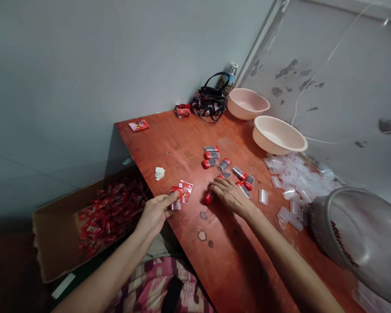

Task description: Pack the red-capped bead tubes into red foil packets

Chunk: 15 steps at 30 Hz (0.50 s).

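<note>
My left hand (pixel 155 212) pinches a small clear tube with red packets (pixel 182 192) sticking out of it, held just over the near edge of the reddish wooden table (pixel 182 139). My right hand (pixel 230 194) lies palm down on the table, fingers curled over a red cap (pixel 207 199) at its fingertips. Beyond it lie several filled tubes with red caps (pixel 212 155). One empty clear tube (pixel 263 196) stands just right of that hand.
A heap of empty clear tubes (pixel 296 178) lies at the right beside a grey basket (pixel 352 230). Two pink basins (pixel 278 134) and a black bag (pixel 209 102) sit at the back. A cardboard box of red packets (pixel 104 215) stands below left.
</note>
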Tool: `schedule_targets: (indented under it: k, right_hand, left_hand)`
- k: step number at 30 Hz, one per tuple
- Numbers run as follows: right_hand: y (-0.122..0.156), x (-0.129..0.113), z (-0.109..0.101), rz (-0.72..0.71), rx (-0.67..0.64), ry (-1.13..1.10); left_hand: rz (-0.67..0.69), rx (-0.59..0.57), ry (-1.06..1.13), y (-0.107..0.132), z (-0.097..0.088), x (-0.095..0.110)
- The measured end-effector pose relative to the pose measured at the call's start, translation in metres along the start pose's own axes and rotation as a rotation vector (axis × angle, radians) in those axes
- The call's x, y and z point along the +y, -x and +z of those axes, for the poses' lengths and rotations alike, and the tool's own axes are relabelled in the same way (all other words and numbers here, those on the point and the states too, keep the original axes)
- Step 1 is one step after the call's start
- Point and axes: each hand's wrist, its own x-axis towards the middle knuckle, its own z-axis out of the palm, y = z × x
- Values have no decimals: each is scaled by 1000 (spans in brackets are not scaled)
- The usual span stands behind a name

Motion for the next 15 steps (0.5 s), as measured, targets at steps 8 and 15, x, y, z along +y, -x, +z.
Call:
schedule_targets:
  k: [8,15]
  right_hand:
    - [17,-79,18,635,361,-1116]
    - [8,-130,29,729,370,-1392]
  left_hand:
    - [-24,110,316,-9,6,-6]
    - [-44,71,403,-5,26,-7]
